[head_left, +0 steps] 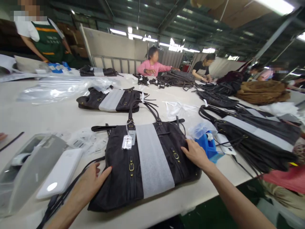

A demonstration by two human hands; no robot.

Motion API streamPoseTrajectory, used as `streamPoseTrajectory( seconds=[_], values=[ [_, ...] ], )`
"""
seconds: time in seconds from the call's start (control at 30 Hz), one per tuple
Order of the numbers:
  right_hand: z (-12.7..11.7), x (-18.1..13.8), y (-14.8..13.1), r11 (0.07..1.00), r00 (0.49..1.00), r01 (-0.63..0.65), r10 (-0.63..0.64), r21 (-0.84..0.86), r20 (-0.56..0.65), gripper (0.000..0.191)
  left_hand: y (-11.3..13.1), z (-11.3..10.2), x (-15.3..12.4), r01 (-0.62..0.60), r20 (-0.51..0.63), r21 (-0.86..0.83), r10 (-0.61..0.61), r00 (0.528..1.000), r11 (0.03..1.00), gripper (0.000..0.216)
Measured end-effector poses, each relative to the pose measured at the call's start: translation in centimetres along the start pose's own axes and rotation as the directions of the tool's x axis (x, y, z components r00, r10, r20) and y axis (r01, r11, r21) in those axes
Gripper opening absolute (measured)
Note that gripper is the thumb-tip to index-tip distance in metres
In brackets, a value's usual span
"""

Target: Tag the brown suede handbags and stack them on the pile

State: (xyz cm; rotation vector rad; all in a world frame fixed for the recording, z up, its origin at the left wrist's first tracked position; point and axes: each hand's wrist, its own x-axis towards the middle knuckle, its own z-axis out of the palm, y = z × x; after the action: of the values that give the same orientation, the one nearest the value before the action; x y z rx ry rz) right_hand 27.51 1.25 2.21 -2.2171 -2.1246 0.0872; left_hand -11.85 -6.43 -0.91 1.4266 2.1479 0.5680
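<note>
One black handbag (169, 149) with a pale band (154, 159) lies on a white tabletop (59, 119)

The handbag lies nearest the wearer, front face up, its dark handles (130, 111) pointing away. The band crosses its middle from top to bottom, with a brass-coloured buckle (131, 166) on the left and another on the right. A shiny silver tag (127, 142) hangs near the left handle.

The left grip (91, 179) is spread: the thumb touches the bag's left side, and the curled fingers sit apart from it. The right grip (196, 154) rests over the bag's right edge, thumb on the front; some fingertips are hidden, so whether it pinches the edge cannot be told.

Left of the bag are a flat white device (60, 173) and a grey plastic holder (35, 178). Just beyond the right grip stands a blue tape dispenser (207, 146). A second banded bag (89, 101) lies behind the first, and more dark bags (257, 149) are piled to the right. Across the tabletop, a person in a pink top (154, 67) and another in a dark top (200, 70) are near further bags. At far left stands a person in a green apron (50, 39).
</note>
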Motion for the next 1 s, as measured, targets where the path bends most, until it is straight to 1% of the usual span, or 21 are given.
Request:
streamPoseTrajectory(
  seconds=[0.07,0.17,0.23,0.27,0.33,0.4,0.47,0.5,0.57,0.63,0.7,0.73,0.8,0.87,0.93,1.0],
  values=[
    [0.6,-1.5,1.7,0.999,0.999,-0.047,0.047,0.017,0.001,0.041,0.0,-0.2,-1.0,0.107,0.141,-0.135,-0.087,0.986,0.985,0.055],
    [1.4,-2.5,2.9,0.984,0.987,-0.154,0.149,0.09,0.067,0.047,1.1,-0.4,-2.4,0.238,0.298,-0.307,-0.145,0.944,0.921,0.046],
    [1.4,-2.5,3.0,0.974,0.98,-0.182,0.168,0.133,0.106,0.044,2.0,-0.4,-2.9,0.32,0.397,-0.378,-0.161,0.904,0.869,0.047],
    [1.2,-2.4,2.9,0.973,0.98,-0.185,0.172,0.14,0.1,0.041,2.4,-0.5,-3.0,0.345,0.427,-0.396,-0.162,0.89,0.851,0.048],
    [0.3,-2.1,2.4,0.973,0.985,-0.171,0.165,0.153,0.051,0.034,2.8,-0.8,-2.7,0.367,0.453,-0.436,-0.153,0.879,0.822,0.045],
    [-0.9,-2.0,1.9,0.972,0.993,-0.115,0.119,0.207,-0.007,0.03,2.9,-1.6,-2.1,0.395,0.467,-0.49,-0.148,0.872,0.777,0.037],
    [-1.8,-2.4,1.7,0.947,0.998,-0.026,0.041,0.32,-0.042,0.029,2.5,-2.8,-1.3,0.434,0.491,-0.55,-0.144,0.859,0.714,0.028],
    [-1.9,-2.8,1.8,0.921,0.999,0.005,0.011,0.389,-0.038,0.027,2.1,-3.3,-1.1,0.454,0.503,-0.573,-0.144,0.852,0.683,0.024],
    [-1.3,-3.7,2.3,0.86,1.0,-0.004,-0.012,0.511,0.028,0.025,1.3,-4.2,-0.8,0.5,0.54,-0.585,-0.154,0.828,0.639,0.017],
    [0.1,-4.8,2.8,0.81,0.991,-0.078,-0.001,0.581,0.135,0.028,0.5,-4.4,-1.0,0.555,0.593,-0.572,-0.163,0.789,0.604,0.013],
    [1.5,-5.6,3.1,0.75,0.976,-0.147,0.003,0.645,0.218,0.033,-0.1,-4.1,-1.4,0.611,0.654,-0.562,-0.153,0.741,0.557,0.013],
    [2.1,-6.0,3.2,0.702,0.965,-0.193,0.011,0.685,0.26,0.035,-0.2,-3.9,-1.5,0.638,0.682,-0.56,-0.144,0.717,0.529,0.014],
    [2.5,-6.4,3.4,0.561,0.922,-0.346,0.054,0.752,0.385,0.037,-0.4,-3.5,-1.5,0.688,0.732,-0.55,-0.124,0.67,0.473,0.018],
    [2.5,-6.7,3.6,0.398,0.842,-0.514,0.066,0.76,0.535,0.042,-0.5,-3.4,-1.4,0.722,0.76,-0.541,-0.116,0.639,0.432,0.022],
    [2.3,-6.8,3.9,0.27,0.756,-0.637,0.041,0.722,0.653,0.046,-0.3,-3.5,-1.3,0.735,0.77,-0.543,-0.109,0.629,0.406,0.025],
    [2.1,-6.7,4.1,0.183,0.703,-0.699,-0.006,0.691,0.712,0.047,-0.1,-3.7,-1.4,0.723,0.758,-0.563,-0.1,0.645,0.4,0.025]
  ],
)
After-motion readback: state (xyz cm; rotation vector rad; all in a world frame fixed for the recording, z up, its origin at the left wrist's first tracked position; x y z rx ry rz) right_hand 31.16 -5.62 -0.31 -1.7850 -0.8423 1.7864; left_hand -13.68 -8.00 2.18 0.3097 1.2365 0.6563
